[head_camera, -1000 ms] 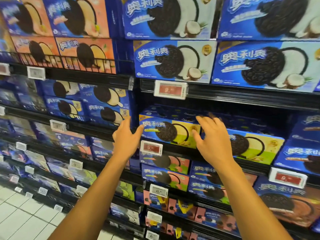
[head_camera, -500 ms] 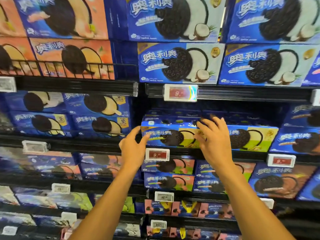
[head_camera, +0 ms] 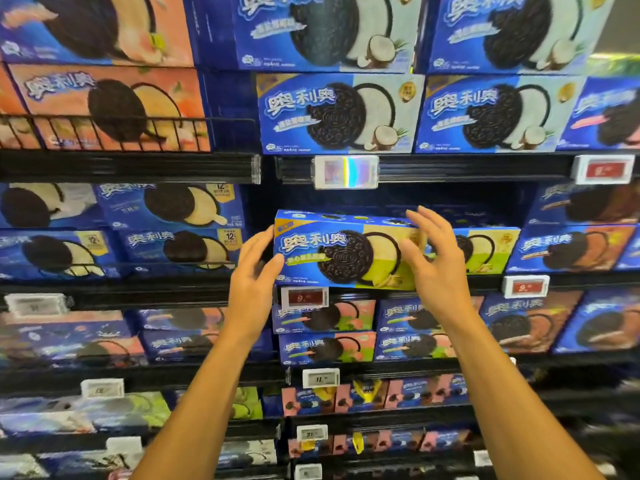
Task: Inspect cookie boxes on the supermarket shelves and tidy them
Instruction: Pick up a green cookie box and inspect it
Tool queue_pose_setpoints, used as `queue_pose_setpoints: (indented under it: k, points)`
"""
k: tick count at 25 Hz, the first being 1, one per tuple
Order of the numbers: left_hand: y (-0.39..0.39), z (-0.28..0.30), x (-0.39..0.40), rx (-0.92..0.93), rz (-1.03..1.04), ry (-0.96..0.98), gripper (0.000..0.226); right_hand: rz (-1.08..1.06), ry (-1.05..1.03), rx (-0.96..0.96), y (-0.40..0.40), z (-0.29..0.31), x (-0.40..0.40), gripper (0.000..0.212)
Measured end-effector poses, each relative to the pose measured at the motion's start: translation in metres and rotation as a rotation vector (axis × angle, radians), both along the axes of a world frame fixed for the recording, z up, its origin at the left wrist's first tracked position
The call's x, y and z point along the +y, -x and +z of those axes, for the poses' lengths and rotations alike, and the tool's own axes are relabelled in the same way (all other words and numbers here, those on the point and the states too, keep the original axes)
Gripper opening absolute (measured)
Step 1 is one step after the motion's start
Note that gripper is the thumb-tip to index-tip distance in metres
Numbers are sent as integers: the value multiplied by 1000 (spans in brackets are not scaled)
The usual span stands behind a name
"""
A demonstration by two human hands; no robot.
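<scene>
Left hand (head_camera: 252, 271) clamped on left end of green-and-blue cookie box (head_camera: 346, 252), thumb on front face, fingers behind. Right hand (head_camera: 434, 268) gripping box's right end, fingers curled over top edge, thumb on front. Both forearms raised. Box upright, face out, at front edge of black shelf (head_camera: 433, 168) level below. Red price tag (head_camera: 304, 297) just under box. Matching box (head_camera: 491, 249) right of it.

Black shelving (head_camera: 131, 166) is filling the whole scene in stacked tiers, price tags (head_camera: 345, 172) clipped along the edges and a wire rail (head_camera: 104, 131) running upper left.
</scene>
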State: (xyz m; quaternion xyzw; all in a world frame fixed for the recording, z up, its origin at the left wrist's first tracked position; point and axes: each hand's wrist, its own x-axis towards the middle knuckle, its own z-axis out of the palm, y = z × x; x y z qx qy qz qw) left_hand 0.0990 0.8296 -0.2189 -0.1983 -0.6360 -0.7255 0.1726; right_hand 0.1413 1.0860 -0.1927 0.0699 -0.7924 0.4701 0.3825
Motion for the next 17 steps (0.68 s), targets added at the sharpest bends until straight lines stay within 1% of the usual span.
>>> queue_pose_setpoints:
  k: [3, 6, 8, 10, 12, 15, 17]
  points:
    - [-10, -5, 9, -58, -159, -80, 57, -14, 119, -16, -6, -3, 4, 46]
    - [-17, -7, 18, -104, -186, -141, 59, 7, 278, -65, -16, -8, 11, 52]
    - [-24, -5, 22, -153, -222, -234, 56, 88, 323, -58, -25, -13, 16, 55]
    - [-31, -5, 28, -195, -279, -317, 55, 172, 397, -33, -32, -16, 22, 51]
    - [-40, -5, 38, -219, -291, -369, 55, 208, 470, -37, -38, -20, 30, 44]
    - [-54, -4, 59, -254, -279, -404, 57, 242, 516, -154, -49, -32, 46, 35]
    - [-63, -3, 72, -284, -277, -414, 58, 287, 577, -185, -56, -41, 60, 37]
